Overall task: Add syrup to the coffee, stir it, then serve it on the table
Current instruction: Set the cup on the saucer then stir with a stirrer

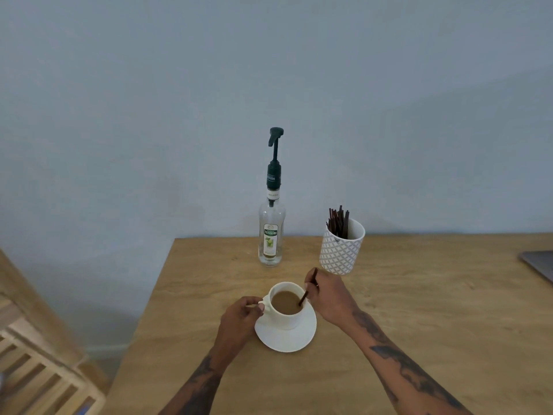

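A white cup of milky coffee stands on a white saucer near the middle of the wooden table. My left hand pinches the cup's handle on its left side. My right hand holds a dark stir stick whose lower end dips into the coffee at the cup's right rim. Behind the cup stands a clear syrup bottle with a dark green pump, upright and untouched.
A patterned white holder with several dark stir sticks stands right of the bottle. A grey flat object lies at the table's right edge. A slatted wooden frame sits low on the left. A blue wall rises behind.
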